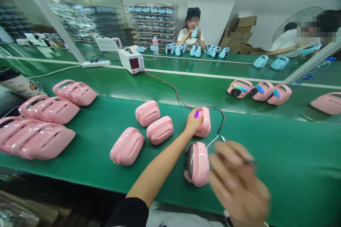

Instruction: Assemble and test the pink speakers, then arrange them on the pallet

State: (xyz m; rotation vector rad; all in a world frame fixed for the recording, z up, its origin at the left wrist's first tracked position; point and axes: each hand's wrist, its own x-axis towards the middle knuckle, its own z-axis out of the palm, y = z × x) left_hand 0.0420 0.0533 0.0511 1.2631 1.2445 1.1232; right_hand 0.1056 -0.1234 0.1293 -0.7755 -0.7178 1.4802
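My left hand [194, 122] is closed on a pink portable speaker [205, 122], and a purple light glows on the speaker beside my fingers. Closer to me stands a second pink speaker [201, 165] with a dark grille on its left side. My right hand [238, 182] is just right of that nearer speaker, smeared by motion, so its grip cannot be made out. A white cable with a small plug [223, 138] lies beyond my right hand. This cable joins a red and black lead [177, 92] coming from a power supply [131, 60] with a red digital display.
Several pink speakers [128, 146] stand left of my arm, with rows of more pink housings [50, 140] at the far left. Lit speakers [262, 90] sit at back right. Across the bench [293, 156], a person [191, 35] holds a blue speaker; another person is at right.
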